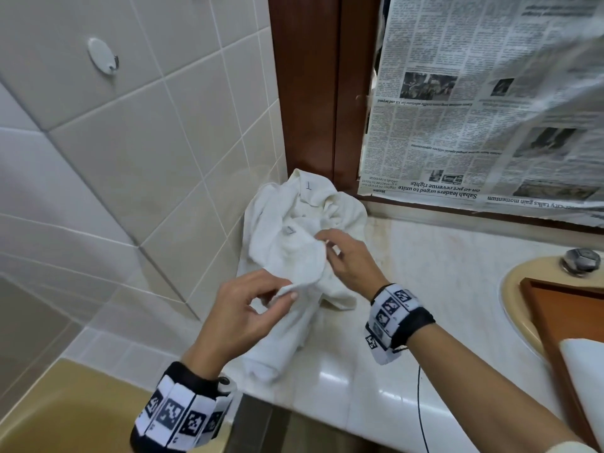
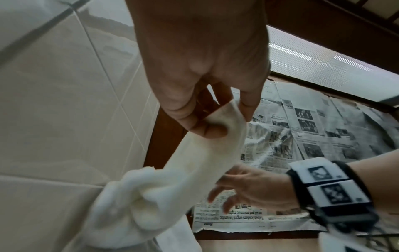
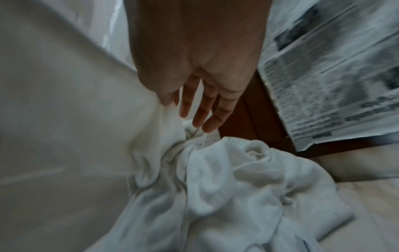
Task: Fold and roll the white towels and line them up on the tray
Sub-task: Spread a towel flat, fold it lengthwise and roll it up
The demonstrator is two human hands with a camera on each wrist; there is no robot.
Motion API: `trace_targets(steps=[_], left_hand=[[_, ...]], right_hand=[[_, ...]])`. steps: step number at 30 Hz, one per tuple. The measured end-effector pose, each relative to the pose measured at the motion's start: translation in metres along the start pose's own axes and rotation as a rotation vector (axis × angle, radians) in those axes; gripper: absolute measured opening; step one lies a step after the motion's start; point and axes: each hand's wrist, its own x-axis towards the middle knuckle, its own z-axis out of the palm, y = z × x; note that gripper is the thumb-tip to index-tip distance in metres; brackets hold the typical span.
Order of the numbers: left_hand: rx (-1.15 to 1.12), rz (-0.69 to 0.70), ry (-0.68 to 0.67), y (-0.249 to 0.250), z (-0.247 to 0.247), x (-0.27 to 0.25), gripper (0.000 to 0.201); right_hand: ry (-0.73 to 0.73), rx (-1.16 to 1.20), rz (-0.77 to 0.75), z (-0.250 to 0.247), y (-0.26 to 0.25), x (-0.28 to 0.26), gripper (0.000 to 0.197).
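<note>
We are working at the pile of white towels [image 1: 307, 223], which lies heaped on the counter [image 1: 441, 266] in the corner where the tiled wall [image 1: 130, 142] meets the wooden frame [image 1: 307, 93]. Our left hand [image 1: 242, 315] pinches one edge of a towel between thumb and curled fingers [image 2: 207, 131] and holds it raised just in front of the pile, so that this towel hangs apart from the others and can be drawn free. Our right hand [image 1: 346, 256] is on the pile's right side, fingers [image 3: 207, 109] straight and spread. The right wrist view is blurred, so we cannot tell for sure whether the thumb catches a fold, but it looks like a hand feeling for a second corner, not gripping.

The tray [image 1: 562, 322] sits well to the right of the pile, resting across the sink [image 1: 516, 308] near the tap [image 1: 580, 261]. One white roll [image 1: 585, 364] already lies at its near end, which suggests the line-up has begun. The newspaper [image 1: 483, 103] covers the mirror or window behind the pile and plays no part.

We judge the step in hand to be separating a single towel, ahead of spreading it on the bare counter beside the pile for folding.
</note>
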Motion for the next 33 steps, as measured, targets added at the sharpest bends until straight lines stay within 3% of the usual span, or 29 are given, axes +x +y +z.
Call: trace_targets(steps=[6,15,19,23,26,31,33], left_hand=[[0.137,-0.037,0.078,0.014,-0.004,0.009,0.013],[0.002,-0.019,-0.024,0.092,0.063,0.004,0.006],[-0.074,-0.004,-0.072,0.127,0.093,-0.009,0.009],[-0.070,-0.043,-0.138,0.130,0.131,-0.021,0.006],[0.009,-0.145,-0.215,0.096,0.165,-0.032,0.007],[0.175,-0.317,-0.354,0.030,0.212,-0.060,0.018],[0.213,-0.331,-0.373,0.008,0.225,-0.069,0.026]], right_hand=[[0.054,0.030,0.047,-0.089,-0.023,-0.043,0.006],[0.201,0.074,0.099,-0.201,-0.068,-0.137,0.010],[0.342,0.091,0.121,-0.232,-0.071,-0.178,0.013],[0.293,0.011,0.210,-0.226,-0.043,-0.212,0.016],[0.178,-0.071,0.380,-0.198,-0.001,-0.249,0.017],[0.081,0.089,0.722,-0.154,0.037,-0.301,0.009],[0.004,0.154,0.819,-0.143,0.042,-0.313,0.024]])
